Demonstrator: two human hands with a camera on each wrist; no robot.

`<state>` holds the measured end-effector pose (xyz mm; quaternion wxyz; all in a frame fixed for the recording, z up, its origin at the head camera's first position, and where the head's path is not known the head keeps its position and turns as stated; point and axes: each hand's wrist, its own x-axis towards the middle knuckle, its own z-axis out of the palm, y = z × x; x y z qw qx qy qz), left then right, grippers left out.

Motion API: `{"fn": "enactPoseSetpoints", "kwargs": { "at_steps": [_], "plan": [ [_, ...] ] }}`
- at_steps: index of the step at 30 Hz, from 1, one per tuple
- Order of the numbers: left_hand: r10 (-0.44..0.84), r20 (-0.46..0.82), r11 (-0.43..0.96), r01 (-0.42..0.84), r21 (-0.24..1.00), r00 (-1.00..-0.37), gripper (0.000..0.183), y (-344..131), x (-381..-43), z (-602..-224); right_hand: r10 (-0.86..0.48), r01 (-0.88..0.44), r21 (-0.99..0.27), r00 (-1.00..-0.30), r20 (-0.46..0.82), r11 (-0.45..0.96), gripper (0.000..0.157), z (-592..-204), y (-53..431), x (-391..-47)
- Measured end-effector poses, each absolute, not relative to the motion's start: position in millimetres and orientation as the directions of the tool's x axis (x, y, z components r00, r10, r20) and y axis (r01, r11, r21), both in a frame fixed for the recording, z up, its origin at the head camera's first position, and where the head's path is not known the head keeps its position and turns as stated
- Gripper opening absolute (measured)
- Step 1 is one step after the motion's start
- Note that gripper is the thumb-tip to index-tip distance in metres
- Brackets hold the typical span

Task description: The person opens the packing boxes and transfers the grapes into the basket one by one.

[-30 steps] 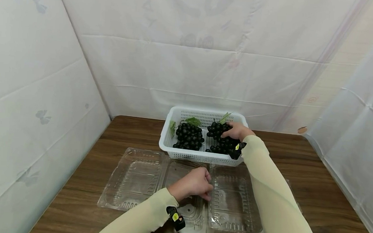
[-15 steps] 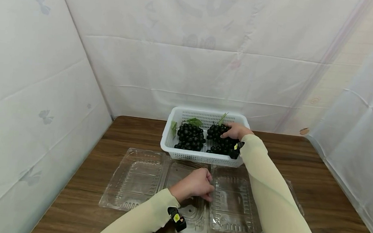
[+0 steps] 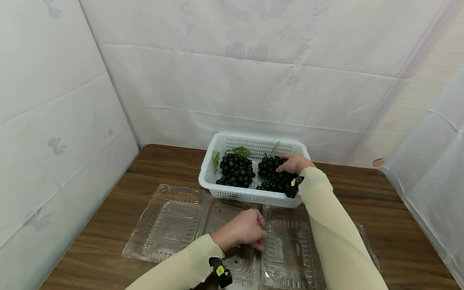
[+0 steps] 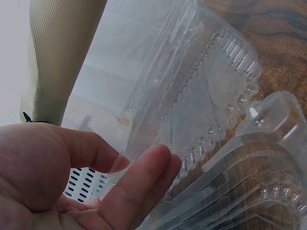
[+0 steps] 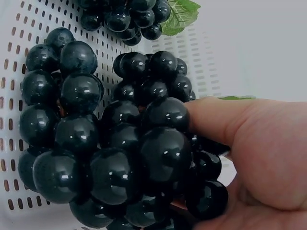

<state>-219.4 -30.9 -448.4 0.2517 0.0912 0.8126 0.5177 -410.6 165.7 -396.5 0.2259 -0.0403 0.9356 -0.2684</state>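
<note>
My right hand (image 3: 295, 163) reaches into the right side of a white perforated basket (image 3: 248, 194). Its thumb and fingers grip a bunch of dark grapes (image 5: 165, 153), with the fingers largely hidden behind the fruit in the right wrist view. More dark grapes (image 5: 60, 167) lie beside that bunch. Nearer the body, my left hand (image 3: 245, 229) pinches the left edge of a clear plastic clamshell container (image 3: 289, 245). Its thumb and fingertips (image 4: 156, 160) are at the rim in the left wrist view.
Another bunch of grapes (image 3: 236, 168) with green leaves (image 3: 241, 151) lies in the basket's left side. A second clear clamshell container (image 3: 178, 222) rests open on the brown wooden table (image 3: 101, 225). White sheeting (image 3: 171, 82) hangs behind the table and at both sides.
The grapes under my right hand have shifted slightly, and the leaf stem above them leans differently, lower than before. My left hand stays at the container's edge.
</note>
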Motion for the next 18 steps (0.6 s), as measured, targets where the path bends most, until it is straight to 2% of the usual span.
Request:
{"fn": "enactPoseSetpoints", "kwargs": {
  "at_steps": [7, 14, 17, 18],
  "plan": [
    [0.417, -0.315, 0.439, -0.114, 0.891, -0.853, 0.018, -33.0, -219.3, -448.7, -0.183, 0.047, -0.508, -0.901, -0.393, 0.860, 0.060, -394.9, 164.6, -407.8],
    [0.417, -0.331, 0.464, -0.115, 0.878, -0.846, 0.012, -37.6, -219.2, -447.5, -0.165, 0.067, -0.495, -0.897, -0.409, 0.866, 0.061, -387.1, 164.8, -402.6],
    [0.411, -0.342, 0.478, -0.119, 0.870, -0.845, 0.012, -39.4, -219.2, -447.0, -0.179, 0.050, -0.516, -0.905, -0.385, 0.855, 0.050, -383.3, 164.0, -400.6],
    [0.409, -0.343, 0.481, -0.119, 0.868, -0.845, 0.012, -39.9, -219.1, -447.0, -0.185, 0.038, -0.515, -0.908, -0.375, 0.856, 0.040, -382.4, 163.6, -399.8]
  ]
}}
